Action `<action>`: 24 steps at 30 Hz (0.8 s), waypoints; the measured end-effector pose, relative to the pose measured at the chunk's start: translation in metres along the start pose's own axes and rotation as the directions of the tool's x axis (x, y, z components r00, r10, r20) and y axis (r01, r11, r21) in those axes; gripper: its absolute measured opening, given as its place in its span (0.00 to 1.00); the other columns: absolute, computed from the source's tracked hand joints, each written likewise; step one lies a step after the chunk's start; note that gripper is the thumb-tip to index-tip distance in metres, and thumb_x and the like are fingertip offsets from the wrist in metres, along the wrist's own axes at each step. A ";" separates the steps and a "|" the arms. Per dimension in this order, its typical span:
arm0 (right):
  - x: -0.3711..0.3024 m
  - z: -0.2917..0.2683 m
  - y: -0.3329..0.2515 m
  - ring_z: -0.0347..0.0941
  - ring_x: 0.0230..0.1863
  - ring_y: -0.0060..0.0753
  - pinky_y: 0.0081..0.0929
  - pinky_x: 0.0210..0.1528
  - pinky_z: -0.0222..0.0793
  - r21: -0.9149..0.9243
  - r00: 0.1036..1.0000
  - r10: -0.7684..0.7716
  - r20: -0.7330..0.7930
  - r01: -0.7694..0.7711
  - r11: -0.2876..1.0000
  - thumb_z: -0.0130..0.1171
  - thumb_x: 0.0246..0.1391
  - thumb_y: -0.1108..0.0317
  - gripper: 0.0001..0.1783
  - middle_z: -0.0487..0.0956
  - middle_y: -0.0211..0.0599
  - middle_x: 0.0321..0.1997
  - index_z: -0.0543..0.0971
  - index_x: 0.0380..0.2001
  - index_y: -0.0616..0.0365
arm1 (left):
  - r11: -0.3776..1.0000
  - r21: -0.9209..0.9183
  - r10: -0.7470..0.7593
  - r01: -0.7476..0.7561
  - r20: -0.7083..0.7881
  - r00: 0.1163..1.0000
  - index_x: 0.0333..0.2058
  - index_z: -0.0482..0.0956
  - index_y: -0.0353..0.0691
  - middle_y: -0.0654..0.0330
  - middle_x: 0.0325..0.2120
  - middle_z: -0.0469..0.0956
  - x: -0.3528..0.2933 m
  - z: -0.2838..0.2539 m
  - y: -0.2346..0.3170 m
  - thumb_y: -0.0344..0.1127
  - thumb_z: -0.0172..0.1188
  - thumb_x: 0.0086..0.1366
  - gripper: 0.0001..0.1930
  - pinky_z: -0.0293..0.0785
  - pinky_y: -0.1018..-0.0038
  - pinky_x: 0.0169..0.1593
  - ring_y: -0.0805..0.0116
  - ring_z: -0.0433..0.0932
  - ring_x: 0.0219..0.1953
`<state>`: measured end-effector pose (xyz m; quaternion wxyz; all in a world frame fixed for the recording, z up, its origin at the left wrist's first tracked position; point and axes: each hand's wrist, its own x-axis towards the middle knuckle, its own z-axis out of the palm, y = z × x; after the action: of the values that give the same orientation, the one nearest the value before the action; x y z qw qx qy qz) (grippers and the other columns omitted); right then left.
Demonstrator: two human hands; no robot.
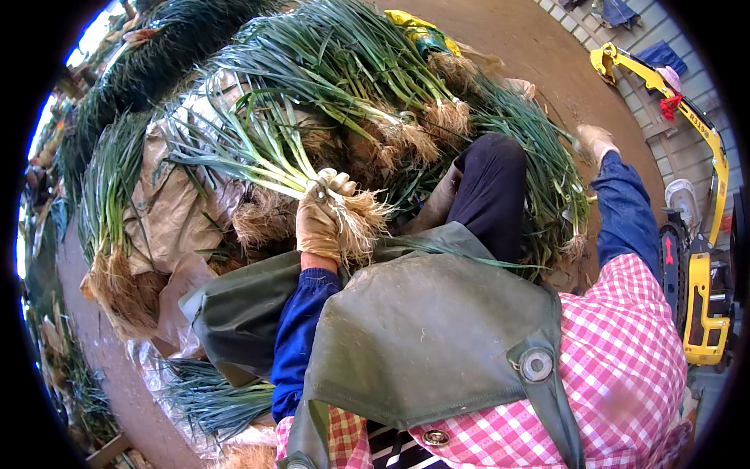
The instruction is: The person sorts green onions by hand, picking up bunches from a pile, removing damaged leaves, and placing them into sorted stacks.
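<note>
My left hand (319, 223), in a tan work glove, is closed around a bunch of green onions (289, 168) just above the roots. Their white stems and green leaves point to the far left, and the pale roots (361, 219) hang out on the right of my fist. My right hand (597, 144), gloved too, is stretched far out to the right over the brown floor. It is beside a heap of green onions (539, 148) next to my knee; its fingers are too small and blurred to make out.
Large bundles of green onions (336, 59) are piled ahead, roots toward me. More bundles (113, 195) stand at the left by brown sacking (168, 203). A green apron (422, 328) covers my lap. A yellow toy-like excavator (707, 156) stands at the far right by a wall.
</note>
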<state>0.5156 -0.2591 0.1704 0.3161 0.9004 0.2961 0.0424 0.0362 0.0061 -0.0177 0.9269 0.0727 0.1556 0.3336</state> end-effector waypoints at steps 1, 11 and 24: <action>0.009 0.006 -0.006 0.75 0.39 0.48 0.42 0.42 0.70 0.270 0.998 -0.061 -0.003 0.059 0.961 0.57 0.52 0.61 0.12 0.80 0.41 0.37 0.78 0.35 0.56 | 0.999 0.031 -0.010 0.012 -0.056 0.998 0.38 0.74 0.34 0.49 0.35 0.76 -0.002 0.009 -0.004 0.36 0.55 0.62 0.11 0.74 0.59 0.46 0.54 0.75 0.39; -0.015 -0.100 -0.333 0.76 0.30 0.41 0.37 0.35 0.69 0.540 0.848 -0.443 -0.292 0.529 0.655 0.59 0.51 0.55 0.16 0.79 0.43 0.29 0.79 0.36 0.54 | 0.982 0.188 0.026 0.014 -0.208 0.978 0.40 0.74 0.34 0.46 0.40 0.78 -0.009 0.015 -0.004 0.33 0.52 0.63 0.10 0.73 0.61 0.51 0.54 0.77 0.43; -0.120 -0.113 -0.373 0.77 0.37 0.46 0.38 0.41 0.71 0.613 0.457 -0.711 -0.534 0.789 0.047 0.57 0.51 0.58 0.13 0.80 0.41 0.34 0.80 0.37 0.52 | 0.998 0.057 0.031 -0.020 -0.195 0.980 0.44 0.73 0.30 0.54 0.32 0.78 -0.003 -0.018 -0.013 0.29 0.53 0.63 0.13 0.77 0.75 0.38 0.65 0.77 0.30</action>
<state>0.1981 -0.0315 0.0521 -0.1719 0.6386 0.7140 -0.2297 0.0358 -0.0055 -0.0368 0.9004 0.0668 0.2542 0.3466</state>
